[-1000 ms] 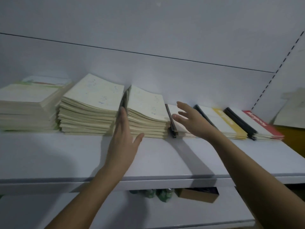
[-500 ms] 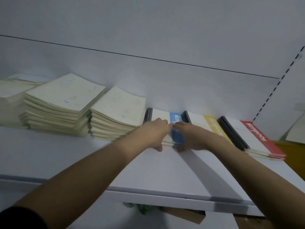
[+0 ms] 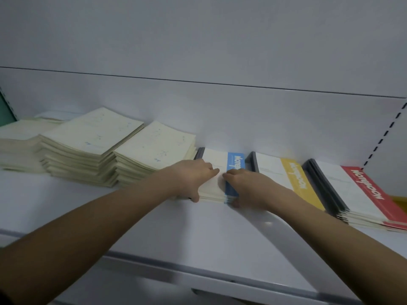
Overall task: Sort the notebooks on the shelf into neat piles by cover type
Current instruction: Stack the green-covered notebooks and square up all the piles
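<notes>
While both hands square the blue-band pile (image 3: 222,172) | left hand (image 3: 193,177), right hand (image 3: 246,183) fingers pressed flat on it | best: push edges evenly, flush.

The red-banded notebook (image 3: 372,192) reads "Notebook", roughly.

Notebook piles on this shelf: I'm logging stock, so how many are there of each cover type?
Plain cream covers: 3 piles
Blue-banded cover: 1 pile, with the left hand and right hand on it
Yellow-banded cover: 1 pile
Red-banded cover: 1 pile
Total: 6 piles
</notes>
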